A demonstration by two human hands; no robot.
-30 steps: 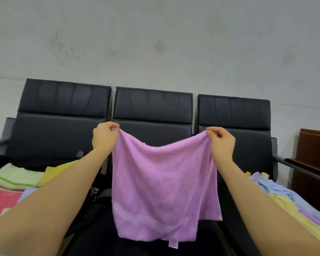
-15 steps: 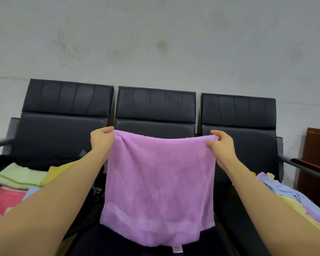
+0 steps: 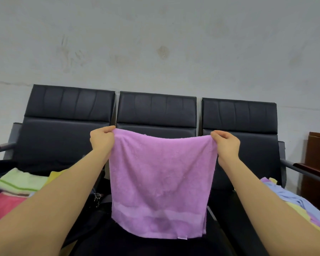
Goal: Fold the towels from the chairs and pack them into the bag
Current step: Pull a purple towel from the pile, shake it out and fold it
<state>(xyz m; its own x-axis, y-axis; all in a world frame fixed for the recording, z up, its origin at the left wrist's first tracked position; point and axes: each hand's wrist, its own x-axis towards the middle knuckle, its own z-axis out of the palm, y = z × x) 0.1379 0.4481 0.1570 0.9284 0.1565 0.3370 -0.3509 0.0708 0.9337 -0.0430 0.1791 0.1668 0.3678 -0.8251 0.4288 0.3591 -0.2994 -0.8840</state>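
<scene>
Before a row of three black chairs [image 3: 156, 115], against a grey wall [image 3: 155, 43]:

1. Folded towels [image 3: 20, 182], far left seat: pale green with a darker green stripe, a pink one nearer the camera, a yellow edge beside them.
2. Left hand [image 3: 102, 139]: fingers curled shut, pinching the upper left corner of the purple towel [image 3: 161, 182]; thumb on top of the hem.
3. Black bag [image 3: 92, 217], low on the middle seat, partly hidden behind the left forearm; a metal clasp shows on it.
4. Purple towel: held up in the air in front of the middle chair, hanging flat and doubled, top edge sagging slightly between the hands; a smoother woven band runs across near the bottom, and a small white tag shows at the lower right hem.
5. Right hand [image 3: 226, 143]: fingers closed, gripping the upper right corner of the purple towel.
6. Loose towels [image 3: 292, 200], right seat: an unfolded heap of blue, yellow and lilac.
7. Brown wooden furniture [image 3: 318, 163], far right edge.
</scene>
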